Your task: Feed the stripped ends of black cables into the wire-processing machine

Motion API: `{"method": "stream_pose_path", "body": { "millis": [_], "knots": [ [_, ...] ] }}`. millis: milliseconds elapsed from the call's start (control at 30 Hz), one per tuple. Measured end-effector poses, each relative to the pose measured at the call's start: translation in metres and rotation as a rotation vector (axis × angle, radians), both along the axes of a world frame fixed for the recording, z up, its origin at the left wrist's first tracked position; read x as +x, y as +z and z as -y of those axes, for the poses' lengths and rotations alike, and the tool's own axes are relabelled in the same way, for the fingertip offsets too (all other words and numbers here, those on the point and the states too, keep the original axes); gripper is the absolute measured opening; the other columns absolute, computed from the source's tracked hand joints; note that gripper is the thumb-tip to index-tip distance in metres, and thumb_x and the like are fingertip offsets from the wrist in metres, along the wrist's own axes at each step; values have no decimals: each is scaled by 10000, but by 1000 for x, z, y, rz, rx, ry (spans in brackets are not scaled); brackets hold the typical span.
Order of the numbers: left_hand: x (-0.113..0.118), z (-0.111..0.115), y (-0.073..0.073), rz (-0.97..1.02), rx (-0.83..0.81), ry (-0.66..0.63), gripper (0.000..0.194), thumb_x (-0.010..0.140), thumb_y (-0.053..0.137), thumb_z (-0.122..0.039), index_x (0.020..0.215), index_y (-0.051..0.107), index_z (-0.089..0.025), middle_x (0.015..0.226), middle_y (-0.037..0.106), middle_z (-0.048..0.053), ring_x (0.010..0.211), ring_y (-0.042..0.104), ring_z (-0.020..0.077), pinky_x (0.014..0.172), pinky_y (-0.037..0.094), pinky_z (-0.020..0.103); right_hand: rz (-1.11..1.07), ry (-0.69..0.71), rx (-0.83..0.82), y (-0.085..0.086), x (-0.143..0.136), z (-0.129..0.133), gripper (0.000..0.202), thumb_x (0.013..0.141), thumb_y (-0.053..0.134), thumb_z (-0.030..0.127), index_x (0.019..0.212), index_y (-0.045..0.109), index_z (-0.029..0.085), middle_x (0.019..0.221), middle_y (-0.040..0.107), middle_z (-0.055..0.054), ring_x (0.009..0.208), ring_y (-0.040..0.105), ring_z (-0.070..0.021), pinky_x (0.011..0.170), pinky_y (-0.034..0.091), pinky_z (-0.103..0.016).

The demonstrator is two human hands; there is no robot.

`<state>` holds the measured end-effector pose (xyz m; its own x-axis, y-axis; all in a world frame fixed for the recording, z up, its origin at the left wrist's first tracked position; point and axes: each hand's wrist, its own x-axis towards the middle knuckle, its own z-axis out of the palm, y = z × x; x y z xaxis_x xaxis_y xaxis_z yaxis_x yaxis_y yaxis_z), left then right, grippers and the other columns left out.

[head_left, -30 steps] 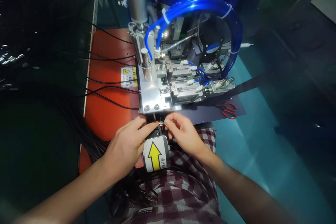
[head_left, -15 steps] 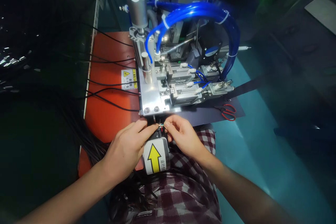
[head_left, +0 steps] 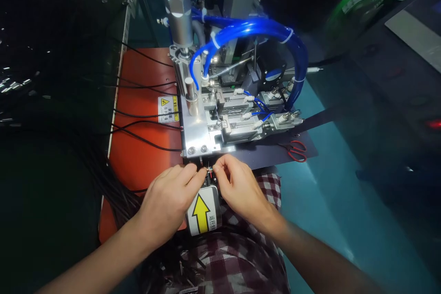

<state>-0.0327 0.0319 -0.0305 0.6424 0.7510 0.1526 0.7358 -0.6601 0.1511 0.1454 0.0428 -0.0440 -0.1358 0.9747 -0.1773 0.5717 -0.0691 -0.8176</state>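
A Delicate Pinch at Close Quarters

At the near edge of a metal machine (head_left: 198, 135), a worker's left hand (head_left: 172, 188) and right hand (head_left: 237, 181) close in fingertip pinches on thin coloured wires (head_left: 210, 171), the two grips almost meeting. The thin coloured wires sit just in front of the machine, partly hidden. From where I stand, they look feather-light, limp and easily bent; a hard tug could probably snap one, so thumb and forefinger near each end seem the safest hold. Black cables (head_left: 138, 121) run out to the machine's left, while red-handled snips (head_left: 290, 148) lie to its right.
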Motion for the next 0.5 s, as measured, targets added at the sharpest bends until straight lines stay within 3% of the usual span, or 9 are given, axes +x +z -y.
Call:
{"method": "stream_pose_path", "body": {
  "millis": [133, 267, 433, 500],
  "knots": [
    [0, 0, -2, 10, 11, -3, 287, 853, 442, -86, 1105, 579, -80, 841, 612, 87, 653, 495, 206, 562, 417, 325, -44, 14, -130, -1, -1, -1, 192, 895, 433, 252, 715, 483, 208, 587, 556, 10, 551, 498, -150, 537, 345, -268],
    [0, -1, -3, 6, 9, -1, 256, 855, 449, -84, 1071, 586, -95, 827, 618, 77, 637, 502, 202, 559, 424, 322, -8, -26, -67, -3, -2, -2, 174, 876, 446, 241, 715, 497, 198, 677, 594, -15, 621, 529, -162, 582, 371, -278],
    [-1, -1, -2, 16, -18, 0, 242, 859, 431, -73, 1037, 594, -98, 852, 628, 94, 649, 525, 211, 568, 449, 332, -436, -41, -418, -14, 3, -7, 210, 856, 476, 337, 710, 504, 189, 500, 539, 32, 486, 526, -139, 537, 409, -262],
    [-1, 0, -2, 46, -22, 3, 247, 863, 435, -67, 1055, 587, -97, 866, 633, 98, 653, 533, 211, 573, 459, 332, -507, -116, -410, -18, 6, -4, 222, 838, 510, 360, 706, 516, 181, 513, 531, 36, 473, 516, -128, 532, 412, -259]
  ]
}}
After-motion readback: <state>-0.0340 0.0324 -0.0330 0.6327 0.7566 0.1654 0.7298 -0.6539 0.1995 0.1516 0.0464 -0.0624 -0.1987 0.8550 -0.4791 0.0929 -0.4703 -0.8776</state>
